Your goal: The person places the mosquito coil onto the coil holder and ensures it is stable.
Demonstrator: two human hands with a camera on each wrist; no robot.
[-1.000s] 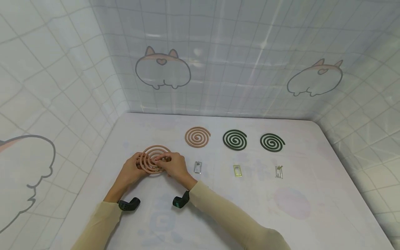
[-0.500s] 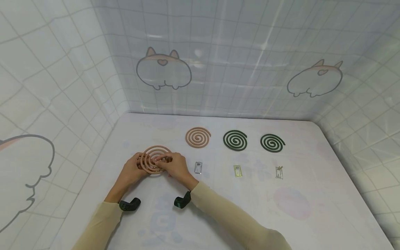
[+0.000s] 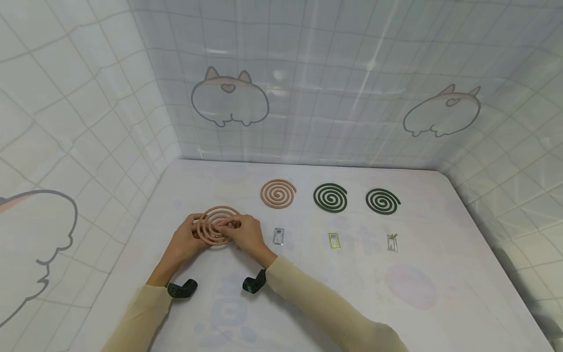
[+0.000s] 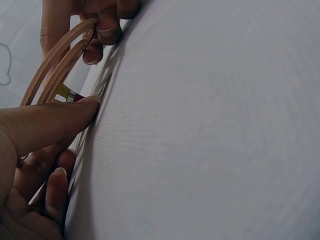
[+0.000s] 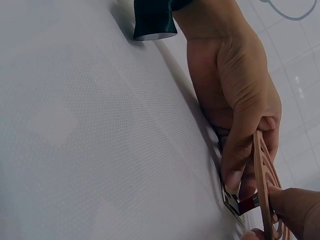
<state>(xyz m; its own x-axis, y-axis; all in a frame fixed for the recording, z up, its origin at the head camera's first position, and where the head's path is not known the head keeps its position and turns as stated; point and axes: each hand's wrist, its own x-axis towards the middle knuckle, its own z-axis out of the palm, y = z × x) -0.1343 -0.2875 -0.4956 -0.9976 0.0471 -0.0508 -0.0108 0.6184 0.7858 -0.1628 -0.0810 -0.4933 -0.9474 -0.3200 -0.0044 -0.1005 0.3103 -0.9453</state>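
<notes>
A tan mosquito coil (image 3: 222, 207) is held at the left of the table, tilted in front of my left hand (image 3: 182, 239). Thumb and index finger of my right hand (image 3: 246, 234) pinch the coil near its centre. Below the coil, the left thumb (image 4: 82, 110) and fingers grip a thin metal coil stand (image 5: 231, 204) low over the table. The stand's raised tab (image 5: 248, 204) looks red, with yellow-green beside it in the left wrist view. The coil hides most of the left fingers in the head view; where the tab meets the coil, I cannot tell.
Along the back lie another tan coil (image 3: 278, 194) and two dark green coils, one in the middle (image 3: 331, 198) and one to the right (image 3: 383, 201). Before them lie a silver stand (image 3: 278, 236), a yellowish stand (image 3: 334, 240) and another silver stand (image 3: 392, 243).
Both hands stay in nearly the same place, still at the tan coil. The other coils and the stands on the table have not moved.
</notes>
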